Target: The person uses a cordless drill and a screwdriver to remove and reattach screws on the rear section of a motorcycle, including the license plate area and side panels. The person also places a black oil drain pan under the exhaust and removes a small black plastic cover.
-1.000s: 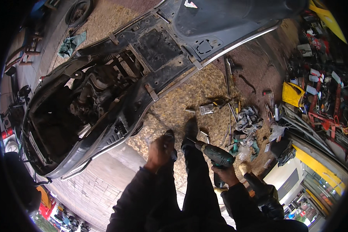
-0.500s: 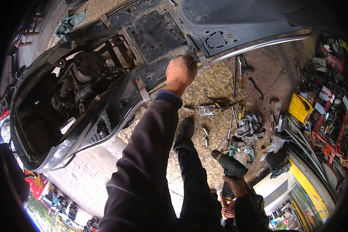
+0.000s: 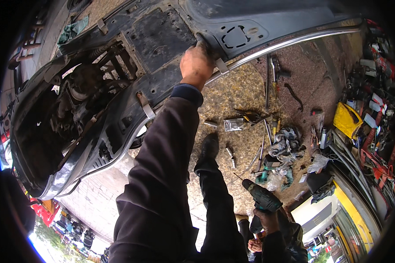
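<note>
My left hand (image 3: 196,65) is closed at the edge of a dark vehicle body (image 3: 162,81), beside a square black cover (image 3: 160,39). Its fingertips curl out of sight, so what they hold is hidden. A bent metal bracket (image 3: 222,65) sticks out just right of the hand. My right hand (image 3: 267,218), low on the right, grips a dark green cordless drill (image 3: 262,196). A thin bit (image 3: 238,176) points from the drill toward the upper left, apart from the body. Another person's hand (image 3: 254,245) shows below the drill.
On the ground lie sockets (image 3: 230,157), a small plastic bag (image 3: 233,125), pliers (image 3: 250,116) and crumpled plastic (image 3: 287,142). A yellow piece (image 3: 347,119) and heaped parts (image 3: 379,131) stand at right. A shiny metal rail (image 3: 289,43) runs along the body's edge.
The view has shifted, so the body sits further left and up. My left hand stays at its edge, now closer to the black cover. The drill remains in my right hand, slightly lower.
</note>
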`<state>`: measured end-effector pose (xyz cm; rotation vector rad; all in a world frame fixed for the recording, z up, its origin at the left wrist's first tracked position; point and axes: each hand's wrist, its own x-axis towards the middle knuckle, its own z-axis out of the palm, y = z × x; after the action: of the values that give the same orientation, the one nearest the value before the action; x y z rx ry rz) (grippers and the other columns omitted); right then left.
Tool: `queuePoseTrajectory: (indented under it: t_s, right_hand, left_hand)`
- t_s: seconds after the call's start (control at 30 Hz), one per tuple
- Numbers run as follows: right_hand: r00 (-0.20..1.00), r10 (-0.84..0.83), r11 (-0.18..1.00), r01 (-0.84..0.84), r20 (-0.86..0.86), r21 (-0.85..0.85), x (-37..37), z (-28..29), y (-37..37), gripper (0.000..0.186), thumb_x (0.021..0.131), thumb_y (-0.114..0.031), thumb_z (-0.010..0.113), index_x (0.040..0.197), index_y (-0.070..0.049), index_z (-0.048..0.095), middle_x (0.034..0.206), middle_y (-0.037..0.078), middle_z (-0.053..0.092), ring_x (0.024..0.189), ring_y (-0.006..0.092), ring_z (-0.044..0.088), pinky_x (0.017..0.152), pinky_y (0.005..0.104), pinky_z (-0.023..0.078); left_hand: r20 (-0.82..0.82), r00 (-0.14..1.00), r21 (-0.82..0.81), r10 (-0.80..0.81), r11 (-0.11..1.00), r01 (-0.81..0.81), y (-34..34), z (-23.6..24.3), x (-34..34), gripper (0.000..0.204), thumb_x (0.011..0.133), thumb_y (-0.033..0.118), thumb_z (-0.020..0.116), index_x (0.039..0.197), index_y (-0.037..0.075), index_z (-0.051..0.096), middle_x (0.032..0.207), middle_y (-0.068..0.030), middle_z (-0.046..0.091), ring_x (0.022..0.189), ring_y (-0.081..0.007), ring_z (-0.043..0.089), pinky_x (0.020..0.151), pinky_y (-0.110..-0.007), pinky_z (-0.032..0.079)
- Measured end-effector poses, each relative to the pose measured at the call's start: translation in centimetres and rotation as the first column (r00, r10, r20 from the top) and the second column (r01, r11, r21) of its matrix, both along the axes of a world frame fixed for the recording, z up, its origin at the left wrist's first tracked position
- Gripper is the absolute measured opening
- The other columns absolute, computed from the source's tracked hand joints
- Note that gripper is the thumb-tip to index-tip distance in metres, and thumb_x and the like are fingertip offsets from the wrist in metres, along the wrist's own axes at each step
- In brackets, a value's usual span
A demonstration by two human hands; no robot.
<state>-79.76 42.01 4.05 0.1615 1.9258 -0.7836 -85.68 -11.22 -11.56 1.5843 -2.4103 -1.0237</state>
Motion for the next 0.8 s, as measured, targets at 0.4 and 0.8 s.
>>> queuePoseTrajectory:
  t_s: [0.4,0.8]
  right_hand:
    - [0.997,0.002,0.999,-0.006,0.078,0.052,-0.1,-0.4,-1.2,0.032,0.076,-0.006,0.075,0.106,-0.003,0.064,0.095,0.005,0.066,0.087,0.0188,0.061,0.082,0.0348,0.049]
    - [0.997,-0.078,0.995,0.078,0.004,-0.068,2.3,0.7,-3.4,0.038,0.075,-0.008,0.077,0.110,-0.003,0.064,0.100,0.005,0.066,0.090,0.0182,0.062,0.082,0.0335,0.050]
  left_hand:
    - [-0.060,0.976,0.063,-0.209,0.975,0.213,-2.7,-1.2,0.5,0.037,0.085,0.034,0.069,0.112,0.010,0.067,0.105,-0.0175,0.069,0.103,-0.0378,0.063,0.086,-0.045,0.051]
    - [-0.478,0.645,0.787,0.597,0.617,0.011,6.5,4.5,10.5,0.007,0.084,0.000,0.058,0.082,0.005,0.055,0.075,-0.0054,0.060,0.064,-0.0164,0.058,0.055,-0.033,0.051]
